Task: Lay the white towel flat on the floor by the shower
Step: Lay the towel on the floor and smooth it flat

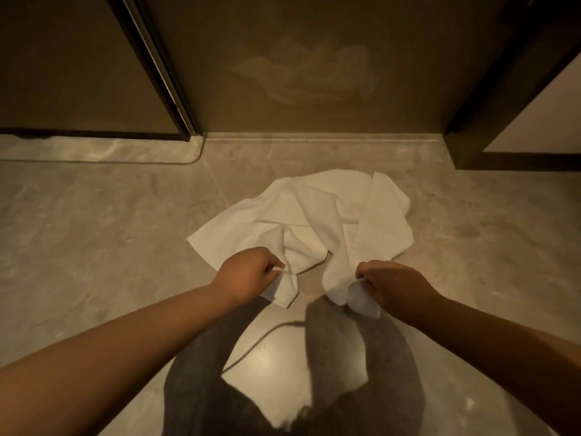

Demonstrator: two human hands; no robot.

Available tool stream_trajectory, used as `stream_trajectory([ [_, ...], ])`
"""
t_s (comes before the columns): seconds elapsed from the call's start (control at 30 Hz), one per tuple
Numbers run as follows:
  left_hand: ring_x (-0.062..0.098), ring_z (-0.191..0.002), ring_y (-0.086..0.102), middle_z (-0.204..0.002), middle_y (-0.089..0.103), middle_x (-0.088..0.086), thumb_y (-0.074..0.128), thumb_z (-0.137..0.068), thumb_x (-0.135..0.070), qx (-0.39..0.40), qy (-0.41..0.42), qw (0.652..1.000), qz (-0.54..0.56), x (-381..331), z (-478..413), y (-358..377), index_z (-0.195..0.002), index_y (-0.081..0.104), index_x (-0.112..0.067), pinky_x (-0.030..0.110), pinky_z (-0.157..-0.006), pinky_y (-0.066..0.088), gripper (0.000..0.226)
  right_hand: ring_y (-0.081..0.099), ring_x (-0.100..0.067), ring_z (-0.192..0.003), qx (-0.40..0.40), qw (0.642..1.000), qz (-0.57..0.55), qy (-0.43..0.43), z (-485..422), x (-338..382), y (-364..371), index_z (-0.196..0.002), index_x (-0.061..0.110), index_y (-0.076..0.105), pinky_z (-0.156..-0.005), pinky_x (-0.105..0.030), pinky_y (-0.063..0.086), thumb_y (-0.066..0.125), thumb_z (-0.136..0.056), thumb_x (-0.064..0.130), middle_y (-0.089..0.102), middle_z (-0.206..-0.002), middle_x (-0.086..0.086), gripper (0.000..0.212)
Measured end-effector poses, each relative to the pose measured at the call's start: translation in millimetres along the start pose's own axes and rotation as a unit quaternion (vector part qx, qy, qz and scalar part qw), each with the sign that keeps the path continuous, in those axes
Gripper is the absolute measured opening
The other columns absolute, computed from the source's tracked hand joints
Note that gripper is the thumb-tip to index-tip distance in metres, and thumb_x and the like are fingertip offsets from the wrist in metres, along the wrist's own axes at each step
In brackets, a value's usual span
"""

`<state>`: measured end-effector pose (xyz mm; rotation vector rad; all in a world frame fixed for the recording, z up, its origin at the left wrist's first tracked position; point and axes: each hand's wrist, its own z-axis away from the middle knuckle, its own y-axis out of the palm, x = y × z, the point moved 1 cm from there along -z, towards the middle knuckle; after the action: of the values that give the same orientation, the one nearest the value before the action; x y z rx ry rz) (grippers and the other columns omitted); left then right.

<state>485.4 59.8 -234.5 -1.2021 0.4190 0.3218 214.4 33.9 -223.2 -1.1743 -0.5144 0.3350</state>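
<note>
As I look down through head camera, white towel (pixel 317 215) lies crumpled on marble floor (pixel 94 231), just short of glass shower door (pixel 298 67). I note left hand (pixel 248 273) fingers curled, pinching near-left towel corner. Right hand (pixel 393 283) fingers curled, pinching near-right corner. Both corners lifted toward me; far part bunched, folded over itself. Grey trouser legs (pixel 345 357) below hands

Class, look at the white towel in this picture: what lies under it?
The white towel lies crumpled on the pale stone floor, its near corners pinched by the left hand and right hand. Only floor shows around it; whatever lies beneath its folds is covered.
</note>
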Motion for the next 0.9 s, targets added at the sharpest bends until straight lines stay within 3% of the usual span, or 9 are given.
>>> stream_trajectory([
  [0.1, 0.018, -0.092, 0.061, -0.101, 0.065, -0.001, 0.056, -0.092, -0.031, -0.004, 0.007, 1.000, 0.000, 1.8, 1.9, 5.2, -0.106, 0.069, -0.023, 0.034, -0.079, 0.049, 0.021, 0.060, -0.019, -0.087, -0.012, 1.000, -0.023, 0.001, -5.2, 4.3, 9.3, -0.095, 0.015, 0.060, -0.068, -0.021, 0.035, 0.042, -0.093, 0.030, 0.064, -0.094, -0.002, 0.024],
  [0.2, 0.011, -0.074, 0.060, -0.082, 0.064, -0.008, 0.053, -0.090, -0.043, -0.030, 0.007, 0.999, -0.015, 3.3, 2.1, -0.2, -0.086, 0.069, -0.025, 0.033, -0.066, 0.050, 0.025, 0.062, -0.023, -0.090, -0.012, 0.999, -0.014, -0.036, -7.0, 8.9, 14.9, -0.098, 0.014, 0.063, -0.078, -0.033, 0.048, 0.041, -0.093, 0.034, 0.065, -0.095, -0.004, 0.030],
  [0.33, 0.011, -0.070, 0.056, -0.073, 0.057, -0.010, 0.051, -0.089, -0.045, -0.137, 0.007, 0.990, 0.023, 2.9, -8.9, -22.2, -0.072, 0.057, -0.027, 0.030, -0.058, 0.041, 0.026, 0.057, -0.011, -0.080, -0.066, 0.994, -0.091, -0.010, -14.7, 13.8, 5.3, -0.098, 0.021, 0.063, -0.070, -0.019, 0.042, 0.038, -0.092, 0.055, 0.062, -0.089, 0.005, 0.042],
  [0.43, 0.020, -0.102, 0.053, -0.108, 0.057, 0.003, 0.058, -0.089, -0.041, -0.186, -0.019, 0.982, 0.038, 3.5, -24.0, -26.3, -0.102, 0.061, -0.020, 0.031, -0.078, 0.043, 0.025, 0.049, -0.010, -0.069, -0.112, 0.980, -0.161, 0.032, -27.7, 16.2, 0.5, -0.088, 0.019, 0.061, -0.057, -0.011, 0.029, 0.033, -0.089, 0.059, 0.055, -0.077, 0.006, 0.048],
  [0.5, 0.027, -0.122, 0.044, -0.134, 0.045, 0.009, 0.060, -0.088, -0.042, -0.148, -0.085, 0.984, 0.052, 5.8, -34.2, -17.0, -0.130, 0.049, -0.016, 0.036, -0.092, 0.040, 0.050, 0.050, -0.013, -0.071, -0.138, 0.971, -0.186, 0.061, -37.1, 14.4, 6.9, -0.093, 0.012, 0.060, -0.060, -0.013, 0.029, 0.047, -0.091, 0.048, 0.056, -0.080, 0.002, 0.038],
  [0.57, 0.032, -0.129, 0.040, -0.145, 0.033, 0.013, 0.060, -0.088, -0.044, -0.095, -0.155, 0.981, 0.072, 6.7, -41.7, -5.5, -0.142, 0.034, -0.013, 0.040, -0.099, 0.037, 0.068, 0.055, -0.015, -0.080, -0.112, 0.971, -0.192, 0.084, -43.7, 13.2, 17.0, -0.109, 0.011, 0.057, -0.072, -0.020, 0.039, 0.057, -0.088, 0.046, 0.059, -0.095, -0.002, 0.041],
  [0.7, 0.035, -0.128, 0.042, -0.146, 0.034, 0.018, 0.063, -0.087, -0.041, -0.045, -0.174, 0.981, 0.079, 5.6, -51.7, 9.0, -0.146, 0.024, -0.011, 0.040, -0.098, 0.038, 0.078, 0.060, -0.021, -0.099, -0.059, 0.977, -0.168, 0.113, -49.7, 12.4, 30.8, -0.125, 0.013, 0.049, -0.084, -0.034, 0.050, 0.062, -0.082, 0.052, 0.060, -0.116, -0.006, 0.060],
  [0.8, 0.032, -0.124, 0.047, -0.141, 0.042, 0.018, 0.066, -0.085, -0.037, -0.033, -0.157, 0.984, 0.073, 6.5, -58.9, 12.8, -0.146, 0.022, -0.008, 0.036, -0.094, 0.039, 0.082, 0.061, -0.025, -0.099, -0.080, 0.979, -0.149, 0.117, -55.2, 13.8, 33.3, -0.121, 0.010, 0.049, -0.083, -0.038, 0.051, 0.064, -0.081, 0.050, 0.061, -0.113, -0.009, 0.059],
  [0.9, 0.032, -0.111, 0.055, -0.130, 0.052, 0.017, 0.071, -0.081, -0.034, -0.043, -0.162, 0.982, 0.083, 9.8, -64.5, 15.1, -0.142, 0.025, -0.007, 0.032, -0.078, 0.042, 0.081, 0.061, -0.028, -0.095, -0.096, 0.976, -0.143, 0.136, -63.3, 16.8, 33.2, -0.116, 0.010, 0.049, -0.082, -0.042, 0.052, 0.066, -0.081, 0.046, 0.060, -0.108, -0.008, 0.053],
])
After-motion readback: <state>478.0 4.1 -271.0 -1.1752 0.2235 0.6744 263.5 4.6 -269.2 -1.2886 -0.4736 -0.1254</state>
